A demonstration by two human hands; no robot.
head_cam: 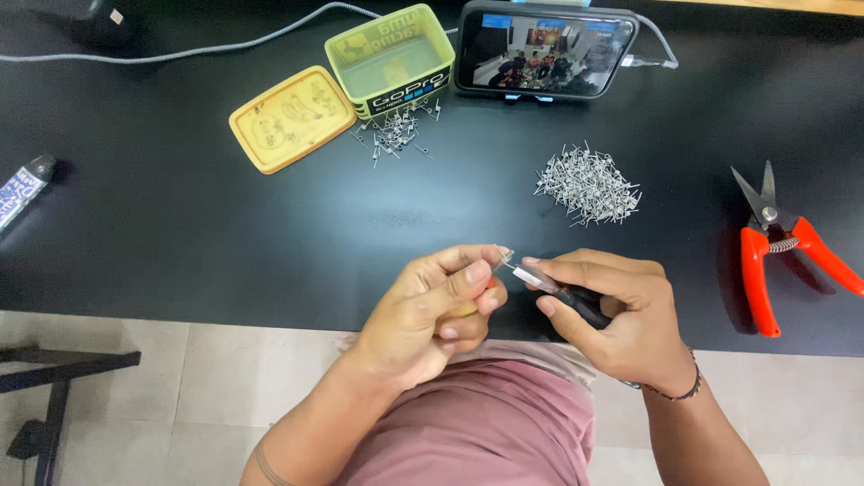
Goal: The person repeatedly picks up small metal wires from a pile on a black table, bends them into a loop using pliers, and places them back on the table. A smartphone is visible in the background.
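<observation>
Closest to the head camera, at six o'clock, a pink-clad lap sits below both hands at the near edge of the black table. At about seven o'clock of the frame's centre, the left hand is curled, thumb and fingertips pinching a small wire piece at its tip. Beside it at five o'clock, the right hand grips a slim dark-handled tool, whose shiny tip meets that piece between the two hands.

Further out, at one o'clock, lies a large heap of similar small wire pieces. At eleven o'clock a much smaller scatter rests in front of an open yellow-green box, its yellow lid beside it. Judging by the two piles, only a small share looks handled and most remains.

At three o'clock red-handled snips lie untouched. At twelve o'clock a phone stands propped, cable attached.
</observation>
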